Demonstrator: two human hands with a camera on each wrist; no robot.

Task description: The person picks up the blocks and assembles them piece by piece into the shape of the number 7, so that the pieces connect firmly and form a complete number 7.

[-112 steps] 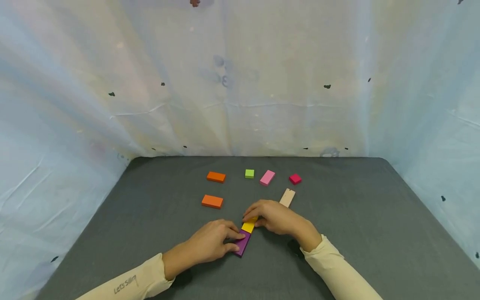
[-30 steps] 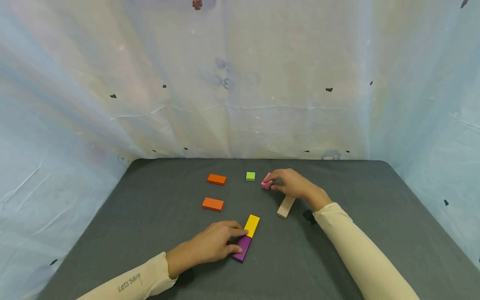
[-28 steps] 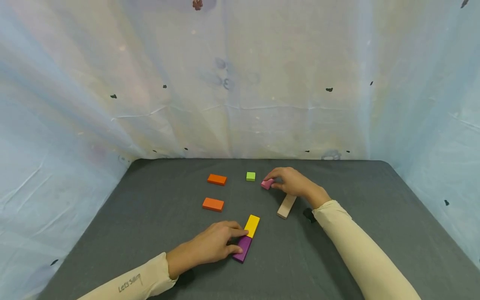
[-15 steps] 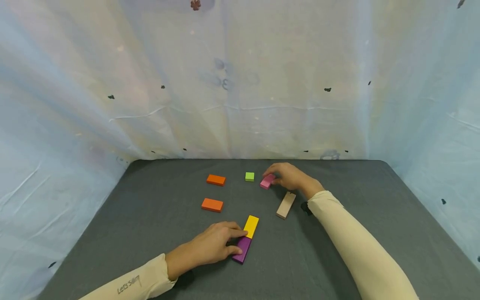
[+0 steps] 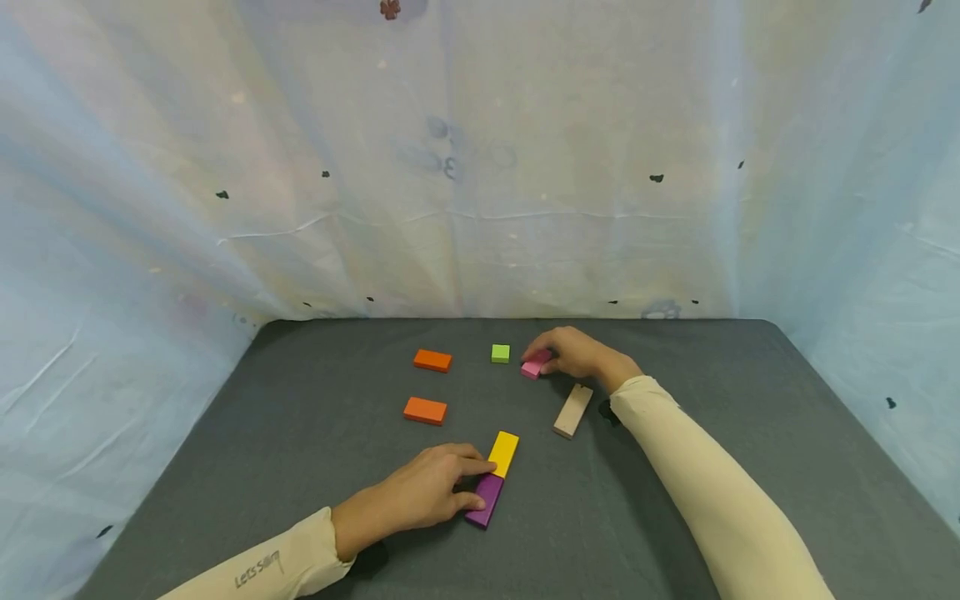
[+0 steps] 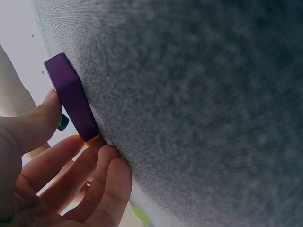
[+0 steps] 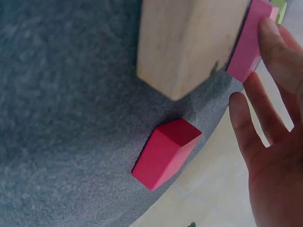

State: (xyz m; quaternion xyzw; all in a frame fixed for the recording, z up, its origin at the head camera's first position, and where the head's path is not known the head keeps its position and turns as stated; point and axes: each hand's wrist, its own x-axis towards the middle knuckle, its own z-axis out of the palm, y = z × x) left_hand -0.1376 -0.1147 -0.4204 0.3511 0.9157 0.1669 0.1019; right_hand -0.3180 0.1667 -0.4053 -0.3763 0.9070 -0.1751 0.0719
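Observation:
A purple block (image 5: 491,492) and a yellow block (image 5: 504,450) lie end to end in a slanted line on the table. My left hand (image 5: 423,492) rests on them, thumb on the purple block and index finger at the joint with the yellow one. In the left wrist view the thumb lies along the purple block's (image 6: 71,94) face, the other fingers gathered near its yellow end. Farther back, my right hand (image 5: 573,350) pinches a pink block (image 5: 532,370) between thumb and fingers. The right wrist view shows the thumb on the pink block's (image 7: 248,42) face.
A plain wooden block (image 5: 573,411) lies just below the right hand. A red block (image 7: 165,153) is hidden behind that hand in the head view. A green block (image 5: 500,353) stands left of the pink one. Two orange blocks (image 5: 432,360) lie farther left on the grey table (image 5: 300,450).
My right hand has left the yellow block, moved back and right, and taken hold of the pink block. It now covers the red block. My left hand stays at the purple and yellow blocks.

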